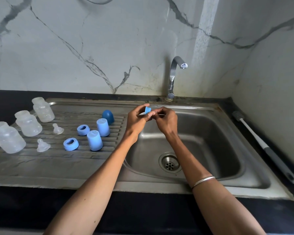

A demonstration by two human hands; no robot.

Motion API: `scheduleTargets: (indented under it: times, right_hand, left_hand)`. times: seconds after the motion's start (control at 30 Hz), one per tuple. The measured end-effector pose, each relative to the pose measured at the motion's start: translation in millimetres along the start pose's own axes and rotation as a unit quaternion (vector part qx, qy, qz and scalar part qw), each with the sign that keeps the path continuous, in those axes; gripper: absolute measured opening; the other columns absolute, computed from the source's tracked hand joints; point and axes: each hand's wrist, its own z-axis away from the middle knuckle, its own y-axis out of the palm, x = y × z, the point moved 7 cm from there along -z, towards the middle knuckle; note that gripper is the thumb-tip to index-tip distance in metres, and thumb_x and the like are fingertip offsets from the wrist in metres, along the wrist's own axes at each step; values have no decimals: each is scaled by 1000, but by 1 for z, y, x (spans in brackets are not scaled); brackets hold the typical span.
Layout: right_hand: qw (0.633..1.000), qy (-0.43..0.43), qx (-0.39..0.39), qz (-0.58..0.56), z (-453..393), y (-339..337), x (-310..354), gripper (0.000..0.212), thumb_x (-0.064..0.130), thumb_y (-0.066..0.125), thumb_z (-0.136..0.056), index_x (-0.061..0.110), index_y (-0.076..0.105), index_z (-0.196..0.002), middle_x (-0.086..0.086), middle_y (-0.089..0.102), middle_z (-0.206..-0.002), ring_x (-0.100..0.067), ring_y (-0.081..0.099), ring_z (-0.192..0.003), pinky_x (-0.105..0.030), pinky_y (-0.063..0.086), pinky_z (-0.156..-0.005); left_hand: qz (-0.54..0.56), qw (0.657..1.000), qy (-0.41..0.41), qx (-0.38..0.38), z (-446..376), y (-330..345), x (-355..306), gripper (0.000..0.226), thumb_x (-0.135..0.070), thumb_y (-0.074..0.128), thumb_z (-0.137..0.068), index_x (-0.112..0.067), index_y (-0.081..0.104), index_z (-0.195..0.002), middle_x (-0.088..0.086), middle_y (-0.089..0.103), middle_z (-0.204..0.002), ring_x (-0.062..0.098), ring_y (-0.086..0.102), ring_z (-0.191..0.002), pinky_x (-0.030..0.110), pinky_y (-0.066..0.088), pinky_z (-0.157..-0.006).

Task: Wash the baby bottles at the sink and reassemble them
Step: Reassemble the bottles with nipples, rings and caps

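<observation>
Both hands raised over the sink (255, 181), near the back rim, under the tap (174, 73); left hand (137, 118) pinches a blue ring (148, 110) between thumb and fingers; right hand (166, 120) has its fingers curled in at the ring's side, seemingly gripping something clear there, cannot tell what; bangle (203, 181) on right forearm; no water visible from tap.

Drainboard left of basin: three clear bottles (28, 123) upright in a diagonal row at far left, no tops on; two clear nipples (43, 146) standing just right of them; two blue rings (71, 144) flat, openings up; two light blue caps (94, 140) upright beside the rings; one dark blue cap (107, 116) behind them; brush (265, 146) lying on the counter right of the sink, along the wall.
</observation>
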Motion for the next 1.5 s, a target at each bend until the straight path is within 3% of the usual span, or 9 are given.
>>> scheduleTargets:
  times: [0.13, 0.37, 0.5, 0.63, 0.77, 0.9, 1.03, 1.27, 1.5]
  right_hand:
    - [1000, 13, 10, -14, -1, 1, -5, 5, 13, 73, -83, 15, 69, -80, 4, 75, -81, -6, 70, -80, -20, 54, -77]
    - [988, 66, 78, -113, -1, 9, -21, 10, 6, 68, -88, 12, 64, -80, -13, 74, -89, -24, 72, -89, -41, 58, -88]
    - [987, 54, 83, -123, -1, 5, -16, 4, 4, 70, -87, 2, 70, -90, -12, 73, -90, -22, 73, -86, -37, 59, -83]
    - [982, 69, 75, -160, -3, 3, -17, 10, -2, 66, -88, 0, 69, -97, -17, 72, -97, -26, 72, -91, -36, 60, -83]
    - [971, 66, 152, -175, 3, 12, -11, 17, -5, 62, -90, -4, 68, -106, -17, 72, -103, -26, 71, -97, -30, 58, -83]
    - [969, 51, 172, -171, 5, 17, -8, 21, 8, 72, -87, 3, 72, -107, -10, 74, -103, -23, 71, -100, -36, 56, -91]
    - [982, 29, 134, -133, 4, 11, -4, 20, 5, 79, -78, 11, 75, -97, -4, 76, -94, -17, 72, -92, -33, 57, -88]
    - [974, -6, 145, -173, 7, 11, 14, 24, -8, 72, -80, -5, 72, -103, -14, 74, -99, -13, 72, -88, -24, 56, -80]
    - [971, -19, 150, -187, 9, 12, 20, 20, -6, 67, -85, -2, 73, -104, -12, 75, -101, -20, 71, -96, -30, 56, -86]
  left_hand:
    - [-20, 1000, 3, 13, -1, -1, 2, 33, 3, 65, -92, -11, 68, -121, 7, 72, -114, 4, 70, -91, 16, 55, -79]
    - [-8, 999, -23, 30, -3, -5, 8, 36, 4, 65, -92, -4, 65, -127, 4, 73, -110, 8, 70, -95, 23, 57, -84]
    - [11, 999, -28, 26, -2, -6, 9, 32, 1, 72, -87, -4, 68, -118, 12, 73, -108, 14, 71, -93, 24, 58, -80]
    - [130, 985, -105, 41, -3, -4, 17, 21, -5, 53, -101, -6, 68, -115, 11, 73, -106, 22, 71, -98, 35, 58, -91]
    - [92, 989, -115, 7, -3, -12, 24, 27, 9, 55, -95, -7, 71, -109, 7, 75, -99, 23, 70, -98, 31, 60, -84]
    - [93, 989, -115, 0, -6, -18, 26, 25, 10, 60, -92, 1, 71, -112, 16, 73, -112, 27, 70, -103, 32, 60, -84]
    - [139, 978, -151, 37, -3, -11, 26, 34, 15, 53, -90, -7, 72, -108, 12, 74, -103, 17, 72, -91, 27, 60, -79]
    - [168, 965, -174, 98, -1, -11, 25, 28, 5, 70, -79, -3, 71, -106, 9, 74, -91, 16, 69, -84, 30, 58, -79]
    - [179, 966, -158, 98, -7, -8, 24, 41, 20, 47, -89, 15, 56, -129, 26, 64, -116, 20, 67, -98, 27, 57, -82]
